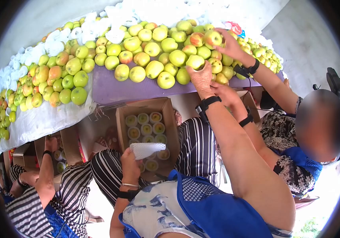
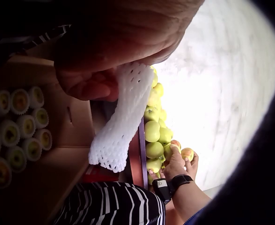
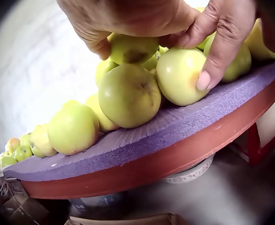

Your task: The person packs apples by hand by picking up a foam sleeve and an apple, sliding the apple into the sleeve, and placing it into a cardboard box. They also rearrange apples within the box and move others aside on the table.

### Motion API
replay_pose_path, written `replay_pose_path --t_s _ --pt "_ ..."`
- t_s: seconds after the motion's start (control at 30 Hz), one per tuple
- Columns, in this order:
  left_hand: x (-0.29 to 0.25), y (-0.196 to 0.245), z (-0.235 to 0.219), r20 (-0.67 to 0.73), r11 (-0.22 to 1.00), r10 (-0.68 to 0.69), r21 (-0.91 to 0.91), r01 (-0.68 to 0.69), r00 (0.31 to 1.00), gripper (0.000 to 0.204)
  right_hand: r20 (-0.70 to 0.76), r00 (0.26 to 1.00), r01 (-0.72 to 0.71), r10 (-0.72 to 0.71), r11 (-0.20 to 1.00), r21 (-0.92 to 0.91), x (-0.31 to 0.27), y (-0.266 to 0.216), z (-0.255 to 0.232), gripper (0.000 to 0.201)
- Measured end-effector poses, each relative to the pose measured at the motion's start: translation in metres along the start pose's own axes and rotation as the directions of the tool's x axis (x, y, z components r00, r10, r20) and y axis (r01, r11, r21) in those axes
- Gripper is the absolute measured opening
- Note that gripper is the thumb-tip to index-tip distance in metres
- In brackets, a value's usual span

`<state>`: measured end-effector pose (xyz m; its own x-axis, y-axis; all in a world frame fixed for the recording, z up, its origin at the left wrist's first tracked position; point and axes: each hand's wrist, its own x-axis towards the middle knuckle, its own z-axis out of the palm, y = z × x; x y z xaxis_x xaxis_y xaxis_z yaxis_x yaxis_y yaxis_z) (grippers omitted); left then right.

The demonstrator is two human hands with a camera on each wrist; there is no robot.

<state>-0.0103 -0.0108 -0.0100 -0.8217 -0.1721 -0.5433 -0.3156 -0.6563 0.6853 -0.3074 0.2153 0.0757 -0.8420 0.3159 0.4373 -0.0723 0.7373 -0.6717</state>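
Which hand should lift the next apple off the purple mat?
Right. The right hand already rests on a green apple on the purple mat; the left hand holds a foam net sleeve over the box.

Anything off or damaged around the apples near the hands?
One thing: the apple the right hand grips shows a dark brownish patch on its underside, possibly a bruise. The left hand holds a foam net sleeve, which looks intact. Nothing spilled.

The head camera is looking down over the apple pile (image 1: 146, 51) at twelve o'clock; both wrist cameras are sitting close under their hands, sharing those apples and the purple mat (image 3: 184, 126).
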Motion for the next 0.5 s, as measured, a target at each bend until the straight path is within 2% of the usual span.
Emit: replay_pose_path --t_s 0.2,0.23,0.3,0.37,0.4,0.5 --pt "0.004 -0.004 0.0 0.0 1.0 0.006 0.001 -0.006 1.0 0.014 -0.012 0.997 0.08 -0.08 0.94 0.331 -0.005 -0.003 -0.006 0.064" --pt "0.004 -0.005 0.001 -0.005 1.0 0.007 0.005 -0.007 1.0 0.014 0.054 0.997 0.017 -0.046 0.894 0.448 -0.007 -0.007 -0.011 0.062" --pt "0.003 -0.003 0.007 -0.042 0.999 0.03 0.012 -0.03 0.999 0.016 0.195 0.981 -0.125 -0.004 0.753 0.646 -0.015 -0.018 -0.027 0.058" --pt "0.003 -0.002 0.012 -0.073 0.995 0.088 0.059 -0.084 0.993 0.015 0.421 0.907 -0.358 -0.028 0.477 0.803 -0.029 -0.031 -0.049 0.05" --pt "0.004 -0.004 0.012 -0.086 0.987 0.13 0.103 -0.121 0.988 0.014 0.531 0.845 -0.486 -0.067 0.319 0.814 -0.04 -0.036 -0.058 0.046" --pt "0.001 -0.002 0.014 -0.139 0.963 0.217 0.191 -0.188 0.966 0.011 0.694 0.671 -0.696 -0.259 0.101 0.711 -0.076 -0.04 -0.077 0.041"
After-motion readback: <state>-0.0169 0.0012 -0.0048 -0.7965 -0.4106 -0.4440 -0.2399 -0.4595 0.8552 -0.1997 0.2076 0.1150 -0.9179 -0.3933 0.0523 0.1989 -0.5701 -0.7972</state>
